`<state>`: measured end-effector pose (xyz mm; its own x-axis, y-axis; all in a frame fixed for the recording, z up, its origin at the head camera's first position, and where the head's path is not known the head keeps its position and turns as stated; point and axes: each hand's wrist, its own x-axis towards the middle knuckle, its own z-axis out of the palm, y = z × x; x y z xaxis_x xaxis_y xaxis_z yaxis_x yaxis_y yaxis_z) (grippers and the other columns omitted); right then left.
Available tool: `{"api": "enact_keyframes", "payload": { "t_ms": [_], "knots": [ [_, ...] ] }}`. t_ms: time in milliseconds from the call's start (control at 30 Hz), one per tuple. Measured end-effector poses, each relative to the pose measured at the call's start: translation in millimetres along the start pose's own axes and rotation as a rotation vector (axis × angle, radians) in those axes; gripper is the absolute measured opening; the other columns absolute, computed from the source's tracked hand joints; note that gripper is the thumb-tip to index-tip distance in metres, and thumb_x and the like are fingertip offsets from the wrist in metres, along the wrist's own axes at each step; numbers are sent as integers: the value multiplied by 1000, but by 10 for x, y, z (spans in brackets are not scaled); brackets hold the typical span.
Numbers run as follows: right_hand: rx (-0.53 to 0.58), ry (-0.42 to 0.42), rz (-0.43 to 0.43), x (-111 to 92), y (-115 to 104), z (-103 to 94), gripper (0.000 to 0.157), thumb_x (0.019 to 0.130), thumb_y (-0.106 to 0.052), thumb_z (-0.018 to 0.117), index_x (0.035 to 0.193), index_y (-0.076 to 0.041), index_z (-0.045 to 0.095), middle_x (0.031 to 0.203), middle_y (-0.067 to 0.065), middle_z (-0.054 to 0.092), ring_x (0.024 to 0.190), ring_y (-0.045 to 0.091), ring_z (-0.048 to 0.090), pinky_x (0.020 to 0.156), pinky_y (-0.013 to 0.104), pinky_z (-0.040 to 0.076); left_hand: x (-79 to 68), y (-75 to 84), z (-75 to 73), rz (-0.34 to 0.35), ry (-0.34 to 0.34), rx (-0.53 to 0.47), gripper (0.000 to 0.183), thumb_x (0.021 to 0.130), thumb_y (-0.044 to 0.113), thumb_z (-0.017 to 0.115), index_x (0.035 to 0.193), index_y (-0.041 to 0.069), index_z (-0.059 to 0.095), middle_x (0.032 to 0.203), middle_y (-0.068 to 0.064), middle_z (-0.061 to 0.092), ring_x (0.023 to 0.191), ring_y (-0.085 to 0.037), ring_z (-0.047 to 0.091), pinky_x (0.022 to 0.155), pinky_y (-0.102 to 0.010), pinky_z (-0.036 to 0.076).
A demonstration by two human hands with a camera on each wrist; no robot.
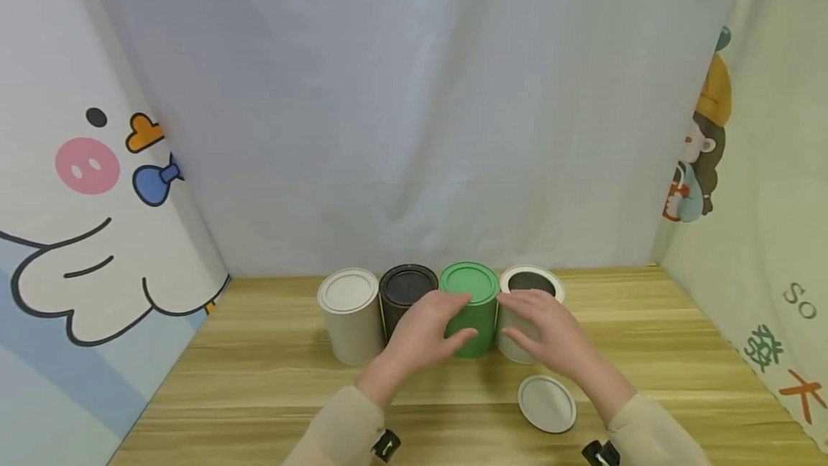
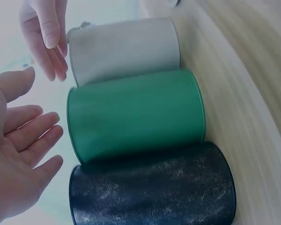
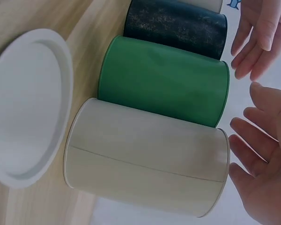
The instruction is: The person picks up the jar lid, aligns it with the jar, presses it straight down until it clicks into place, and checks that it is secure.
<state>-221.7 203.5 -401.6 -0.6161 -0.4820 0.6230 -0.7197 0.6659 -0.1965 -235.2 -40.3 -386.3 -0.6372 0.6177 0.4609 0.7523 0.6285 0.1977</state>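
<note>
A row of cans stands on the table: a lidded white can, a lidded black can, a lidded green can, and a white can without its lid, its dark inside showing. My left hand hovers in front of the black and green cans, fingers extended and nothing held. Fingers spread, my right hand is close to the open can's top; in the right wrist view its fingertips are right by that can's rim. A round white lid lies on the table below the right hand.
The wood-grain table ends at a pale curtain behind the cans. Printed cloths hang at the left and right. Wrist straps with small black devices sit at both sleeves.
</note>
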Motion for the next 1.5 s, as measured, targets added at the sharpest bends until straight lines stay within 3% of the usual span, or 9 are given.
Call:
{"api": "enact_keyframes", "payload": {
  "t_ms": [133, 367, 467, 633, 800, 900, 1133, 1500],
  "knots": [
    [-4, 35, -58, -86, -12, -31, 50, 76, -8, 82, 122, 1, 67, 120, 14, 68, 112, 36, 60, 95, 54, 46, -49, 60, 31, 36, 15, -13, 51, 90, 31, 75, 130, 3, 62, 123, -10, 67, 116, -25, 61, 103, -34, 46],
    [15, 42, -77, -249, -35, -91, 55, 74, -8, 82, 127, -3, 66, 125, 10, 66, 115, 33, 58, 96, 49, 45, -156, 173, 146, 91, 45, -54, 54, 87, 30, 78, 130, 2, 63, 125, -10, 66, 117, -24, 60, 105, -30, 44],
    [18, 43, -86, -322, -34, -92, 49, 81, -15, 80, 127, -3, 66, 127, 9, 65, 115, 32, 58, 99, 41, 44, -201, 206, 206, 102, 34, -62, 53, 86, 28, 79, 129, 1, 63, 125, -10, 66, 117, -24, 60, 104, -29, 45],
    [10, 49, -108, -456, -25, -54, 45, 94, -36, 68, 127, -5, 66, 127, 10, 65, 113, 31, 59, 107, 26, 35, -263, 252, 324, 55, -51, -64, 52, 88, 30, 77, 131, 3, 63, 126, -6, 65, 118, -19, 58, 103, -26, 44],
    [26, 24, -106, -582, -32, -7, 48, 87, -28, 77, 128, -6, 65, 125, 9, 65, 112, 31, 59, 109, 14, 26, -311, 257, 481, 53, -106, -44, 54, 90, 33, 74, 133, 4, 61, 129, -6, 64, 120, -18, 57, 105, -26, 42],
    [27, 0, -91, -667, -8, 10, 56, 76, -18, 83, 127, -5, 65, 124, 8, 65, 112, 29, 59, 108, 12, 26, -332, 257, 566, 60, -127, -37, 57, 90, 37, 73, 134, 3, 60, 132, -6, 63, 121, -18, 56, 104, -27, 44],
    [16, -32, -62, -863, 113, 12, 60, 74, -22, 85, 128, -5, 65, 123, 5, 66, 110, 25, 60, 106, 10, 28, -331, 278, 706, 67, -156, -24, 66, 87, 44, 74, 136, 3, 58, 137, -10, 59, 123, -22, 55, 103, -30, 45],
    [-2, -106, -56, -1049, 293, -29, 76, 64, -27, 90, 132, -8, 63, 122, 4, 66, 110, 25, 58, 103, 11, 30, -248, 330, 872, 89, -219, 15, 74, 82, 53, 76, 137, 6, 58, 138, -6, 59, 124, -17, 54, 99, -30, 48]
  ]
}}
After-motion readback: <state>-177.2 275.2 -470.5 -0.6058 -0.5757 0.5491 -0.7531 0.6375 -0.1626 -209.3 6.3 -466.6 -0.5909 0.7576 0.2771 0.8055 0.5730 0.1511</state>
